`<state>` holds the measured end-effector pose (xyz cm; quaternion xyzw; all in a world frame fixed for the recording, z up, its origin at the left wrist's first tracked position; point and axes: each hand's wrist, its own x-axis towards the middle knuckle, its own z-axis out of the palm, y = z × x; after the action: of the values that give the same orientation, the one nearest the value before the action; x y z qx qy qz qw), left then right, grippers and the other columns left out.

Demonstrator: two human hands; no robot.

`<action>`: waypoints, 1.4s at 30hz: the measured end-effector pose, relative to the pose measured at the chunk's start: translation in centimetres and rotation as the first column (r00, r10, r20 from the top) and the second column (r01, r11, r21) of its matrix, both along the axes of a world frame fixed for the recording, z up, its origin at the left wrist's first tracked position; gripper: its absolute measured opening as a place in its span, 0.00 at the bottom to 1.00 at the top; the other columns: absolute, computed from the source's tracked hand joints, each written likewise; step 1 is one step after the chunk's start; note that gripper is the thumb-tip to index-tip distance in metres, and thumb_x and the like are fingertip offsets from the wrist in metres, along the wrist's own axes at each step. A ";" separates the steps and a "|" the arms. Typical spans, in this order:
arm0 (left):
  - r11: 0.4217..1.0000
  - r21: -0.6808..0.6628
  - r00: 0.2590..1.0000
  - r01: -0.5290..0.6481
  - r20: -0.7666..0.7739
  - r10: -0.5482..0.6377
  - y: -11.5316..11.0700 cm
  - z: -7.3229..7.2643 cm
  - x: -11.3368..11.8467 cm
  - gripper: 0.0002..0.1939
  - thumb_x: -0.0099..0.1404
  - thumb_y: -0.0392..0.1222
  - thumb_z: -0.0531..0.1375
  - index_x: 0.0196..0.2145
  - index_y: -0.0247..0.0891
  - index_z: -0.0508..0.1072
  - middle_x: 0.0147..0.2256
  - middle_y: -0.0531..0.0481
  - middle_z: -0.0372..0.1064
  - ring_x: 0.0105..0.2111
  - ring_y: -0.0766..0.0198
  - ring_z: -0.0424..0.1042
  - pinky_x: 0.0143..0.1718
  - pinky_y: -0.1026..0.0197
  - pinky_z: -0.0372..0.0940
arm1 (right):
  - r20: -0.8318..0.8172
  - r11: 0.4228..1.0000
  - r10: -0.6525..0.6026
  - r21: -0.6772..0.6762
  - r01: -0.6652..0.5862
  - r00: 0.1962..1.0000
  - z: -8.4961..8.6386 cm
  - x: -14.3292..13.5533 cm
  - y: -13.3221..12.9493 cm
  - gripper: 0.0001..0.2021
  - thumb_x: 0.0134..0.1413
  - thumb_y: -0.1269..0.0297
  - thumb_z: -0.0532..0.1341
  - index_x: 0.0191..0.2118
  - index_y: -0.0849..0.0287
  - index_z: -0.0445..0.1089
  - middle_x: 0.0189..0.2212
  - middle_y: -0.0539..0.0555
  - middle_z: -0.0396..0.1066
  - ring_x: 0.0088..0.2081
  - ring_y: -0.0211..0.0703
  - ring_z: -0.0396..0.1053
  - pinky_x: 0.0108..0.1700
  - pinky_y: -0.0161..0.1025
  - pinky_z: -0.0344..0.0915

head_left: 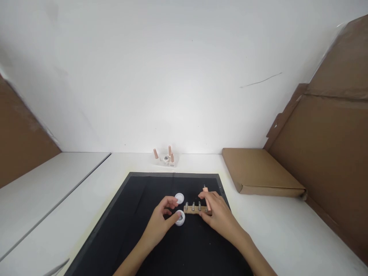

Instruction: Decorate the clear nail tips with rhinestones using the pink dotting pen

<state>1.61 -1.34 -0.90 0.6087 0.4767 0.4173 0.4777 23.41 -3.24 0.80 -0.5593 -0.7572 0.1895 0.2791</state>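
Observation:
My left hand (162, 214) is over the black mat with thumb and fingers spread apart. Its thumb tip touches the rim of a small open white jar (180, 222) with something greyish inside. Close to its fingertips lies a round white lid (179, 198). My right hand (217, 211) holds a slim peach pen-shaped tool (206, 196), its dark tip pointing away. Thumb and index finger curve around the right end of a tan cardboard strip (189, 209), on which several greyish, shiny nail tips (193, 207) stand. The hand partly hides the strip's right end.
A black mat (126, 222) with a grey border lies on the white table (86, 176). Against the wall is a clear holder (166, 164) with peach-capped pieces. A flat cardboard box (258, 168) lies at right. A thin grey object (59, 266) shows at front left.

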 end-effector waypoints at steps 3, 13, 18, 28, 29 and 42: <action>0.999 0.012 0.992 0.037 -0.125 -0.035 0.3 -0.9 -0.3 0.26 0.47 0.34 0.63 0.45 0.38 0.66 0.42 0.45 0.66 0.40 0.58 0.66 0.38 0.58 0.61 | -0.011 0.998 0.032 -0.047 -0.033 0.999 0.1 0.3 -0.2 0.23 0.43 0.74 0.62 0.47 0.52 0.61 0.44 0.53 0.66 0.47 0.50 0.63 0.47 0.44 0.59; 0.980 0.143 0.950 0.141 -0.299 -0.093 -0.4 -1.1 0.1 0.36 0.48 0.28 0.57 0.55 0.45 0.58 0.48 0.46 0.61 0.39 0.60 0.68 0.43 0.56 0.63 | 0.049 0.994 0.051 -0.095 -0.046 0.998 -0.4 0.6 0.1 0.25 0.39 0.78 0.58 0.46 0.52 0.57 0.42 0.50 0.66 0.43 0.45 0.65 0.47 0.42 0.57; 0.968 0.237 0.941 0.086 -0.339 0.000 0.0 -1.3 -0.3 0.33 0.51 0.29 0.55 0.55 0.44 0.58 0.48 0.45 0.59 0.40 0.60 0.69 0.45 0.55 0.65 | 0.070 0.995 0.063 -0.083 -0.058 0.996 -0.8 0.4 0.1 0.26 0.39 0.81 0.55 0.46 0.52 0.57 0.39 0.49 0.65 0.37 0.42 0.66 0.43 0.40 0.58; 0.937 0.345 0.899 0.062 -0.428 0.098 0.2 -1.7 -0.8 0.29 0.53 0.30 0.55 0.54 0.43 0.62 0.50 0.44 0.60 0.51 0.53 0.64 0.52 0.49 0.61 | 0.094 0.996 0.082 0.015 -0.084 0.992 -1.6 0.2 0.2 0.26 0.39 0.84 0.52 0.45 0.53 0.59 0.38 0.50 0.65 0.36 0.43 0.66 0.37 0.36 0.59; 0.928 0.367 0.895 0.061 -0.432 0.112 0.2 -1.6 -0.7 0.29 0.54 0.31 0.56 0.54 0.43 0.61 0.50 0.44 0.60 0.52 0.53 0.62 0.53 0.48 0.59 | 0.093 0.996 0.084 0.023 -0.087 0.992 -1.7 0.2 0.3 0.25 0.39 0.84 0.52 0.45 0.53 0.59 0.39 0.50 0.65 0.36 0.42 0.66 0.37 0.36 0.60; 0.924 0.382 0.869 0.010 -0.461 0.181 0.0 -0.6 -0.7 0.20 0.58 0.36 0.56 0.50 0.42 0.66 0.47 0.43 0.64 0.50 0.51 0.62 0.52 0.46 0.59 | 0.115 0.997 0.065 0.026 -0.068 0.991 -1.5 -0.2 0.2 0.23 0.39 0.84 0.53 0.43 0.54 0.60 0.35 0.50 0.64 0.34 0.42 0.63 0.39 0.38 0.60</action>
<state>0.91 -1.32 -1.49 0.7513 0.5205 0.3539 0.1983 23.21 -3.06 -0.68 -0.5394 -0.7929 0.1552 0.2373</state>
